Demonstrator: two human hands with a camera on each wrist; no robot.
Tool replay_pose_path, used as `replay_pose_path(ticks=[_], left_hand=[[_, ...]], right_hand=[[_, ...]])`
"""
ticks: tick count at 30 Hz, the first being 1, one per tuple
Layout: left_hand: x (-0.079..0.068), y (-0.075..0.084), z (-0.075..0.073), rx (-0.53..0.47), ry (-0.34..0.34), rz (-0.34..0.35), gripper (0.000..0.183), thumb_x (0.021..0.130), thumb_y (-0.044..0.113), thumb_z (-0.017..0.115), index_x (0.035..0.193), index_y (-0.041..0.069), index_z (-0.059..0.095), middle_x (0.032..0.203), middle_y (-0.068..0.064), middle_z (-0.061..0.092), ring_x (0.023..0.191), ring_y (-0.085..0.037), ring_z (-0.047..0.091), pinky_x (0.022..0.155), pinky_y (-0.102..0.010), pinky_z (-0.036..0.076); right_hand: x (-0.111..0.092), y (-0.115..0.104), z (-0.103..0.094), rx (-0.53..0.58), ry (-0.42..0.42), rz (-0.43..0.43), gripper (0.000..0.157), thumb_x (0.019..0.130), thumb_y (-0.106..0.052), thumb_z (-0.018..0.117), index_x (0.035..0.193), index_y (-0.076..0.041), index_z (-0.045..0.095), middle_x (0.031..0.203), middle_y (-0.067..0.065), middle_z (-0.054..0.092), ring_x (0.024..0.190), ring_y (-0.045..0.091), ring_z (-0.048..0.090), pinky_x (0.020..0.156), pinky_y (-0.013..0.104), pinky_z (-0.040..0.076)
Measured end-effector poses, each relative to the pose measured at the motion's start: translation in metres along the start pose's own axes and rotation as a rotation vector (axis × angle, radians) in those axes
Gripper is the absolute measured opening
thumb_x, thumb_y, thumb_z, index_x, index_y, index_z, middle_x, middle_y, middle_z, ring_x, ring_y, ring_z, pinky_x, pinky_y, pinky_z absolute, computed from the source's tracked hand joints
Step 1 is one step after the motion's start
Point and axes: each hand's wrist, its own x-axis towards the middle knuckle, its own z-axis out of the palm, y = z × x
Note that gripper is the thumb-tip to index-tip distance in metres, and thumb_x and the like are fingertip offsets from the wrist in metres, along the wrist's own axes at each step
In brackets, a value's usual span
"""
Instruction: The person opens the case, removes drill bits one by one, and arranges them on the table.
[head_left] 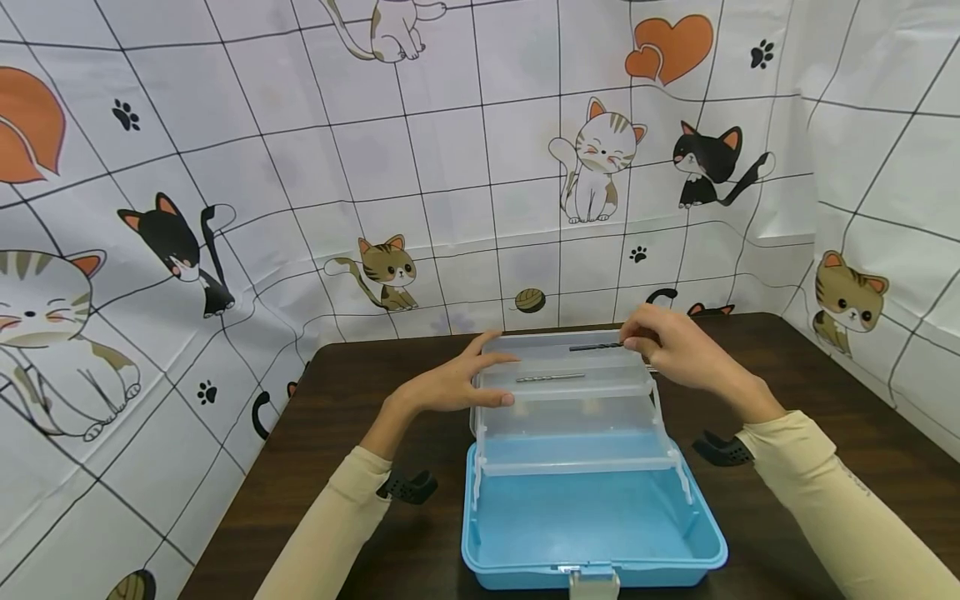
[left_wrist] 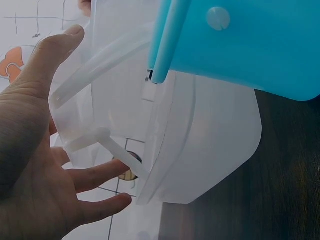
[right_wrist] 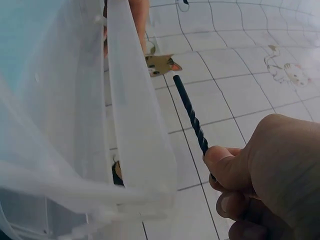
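Note:
Between thumb and fingertips my right hand (head_left: 678,346) pinches one end of a black drill bit (head_left: 595,346), held above the rear of the top clear tray. Its spiral flutes and plain round shank show in the right wrist view (right_wrist: 191,110). A silver drill bit (head_left: 551,377) lies in the clear tray (head_left: 607,381). At the left end of that tray, my left hand (head_left: 450,379) spreads thumb and fingers about the edge, its fingers fairly straight. The left wrist view shows this hand (left_wrist: 45,175) beside the tray's hinge arms.
A light-blue toolbox (head_left: 585,521) stands unlatched, its fold-out clear trays raised and its translucent lid (left_wrist: 220,135) tilted back behind. A white latch (head_left: 594,585) hangs at the front. Dark wooden table (head_left: 352,392) surrounds it. Cat-print sheeting (head_left: 450,150) closes off the back and sides.

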Motion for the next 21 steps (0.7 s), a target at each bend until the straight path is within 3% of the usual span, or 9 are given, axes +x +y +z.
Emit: replay_pose_path(ticks=[6, 12, 21], left_hand=[[0.0, -0.001, 0.0, -0.009, -0.003, 0.0, 0.077, 0.092, 0.063, 0.065, 0.156, 0.027, 0.044, 0.168, 0.005, -0.006, 0.151, -0.03, 0.013, 0.11, -0.059, 0.031], [0.0, 0.0, 0.0, -0.006, -0.007, -0.002, 0.075, 0.093, 0.062, 0.065, 0.156, 0.028, 0.044, 0.168, 0.005, -0.005, 0.151, -0.029, 0.013, 0.11, -0.058, 0.031], [0.001, -0.001, 0.001, 0.005, -0.005, 0.003, 0.075, 0.093, 0.062, 0.065, 0.156, 0.029, 0.043, 0.168, 0.007, -0.006, 0.151, -0.027, 0.013, 0.11, -0.057, 0.032]], right_hand=[[-0.005, 0.015, -0.015, -0.08, 0.083, 0.059, 0.007, 0.098, 0.0, 0.067, 0.101, -0.005, 0.068, 0.097, 0.004, 0.064, 0.077, 0.019, 0.055, 0.067, 0.04, 0.045], [-0.015, 0.046, -0.026, -0.144, 0.172, 0.079, 0.006, 0.096, 0.002, 0.068, 0.097, -0.004, 0.069, 0.093, 0.006, 0.063, 0.071, 0.019, 0.051, 0.064, 0.038, 0.042], [-0.034, 0.094, -0.015, -0.158, 0.086, 0.244, 0.007, 0.101, -0.003, 0.063, 0.104, 0.001, 0.068, 0.099, 0.013, 0.064, 0.077, 0.026, 0.056, 0.065, 0.046, 0.045]])
